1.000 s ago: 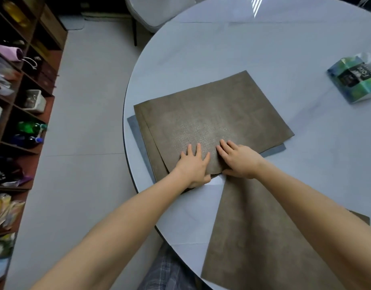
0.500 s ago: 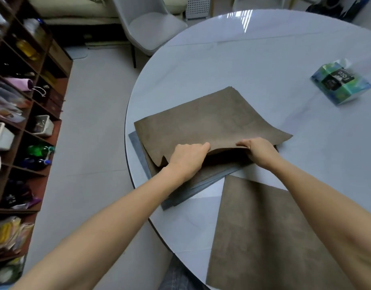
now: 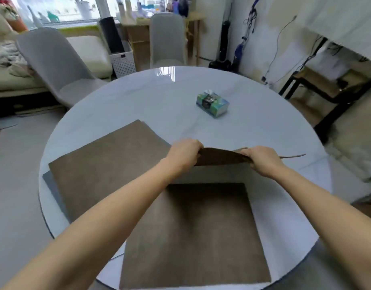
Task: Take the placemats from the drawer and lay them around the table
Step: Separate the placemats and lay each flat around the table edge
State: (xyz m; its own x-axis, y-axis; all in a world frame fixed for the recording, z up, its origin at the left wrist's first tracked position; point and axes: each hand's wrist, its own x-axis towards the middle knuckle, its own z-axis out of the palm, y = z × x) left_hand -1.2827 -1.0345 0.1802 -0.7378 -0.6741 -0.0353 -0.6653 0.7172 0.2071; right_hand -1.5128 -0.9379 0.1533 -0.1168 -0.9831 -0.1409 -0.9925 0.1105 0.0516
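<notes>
Aloft, placemat (image 3: 220,158) in both hands (image 3: 224,156)

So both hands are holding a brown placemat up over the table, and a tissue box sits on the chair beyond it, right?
Not quite. In the head view the tissue box sits on the table, not a chair. Both hands, left hand and right hand, do hold the placemat.

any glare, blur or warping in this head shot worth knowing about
Head view: window glare on the far part of the table, the window itself blown out; wide-angle bending curves the table rim and walls; background chairs soft; the held placemat between left hand and right hand casts a shadow on the laid placemat.
</notes>
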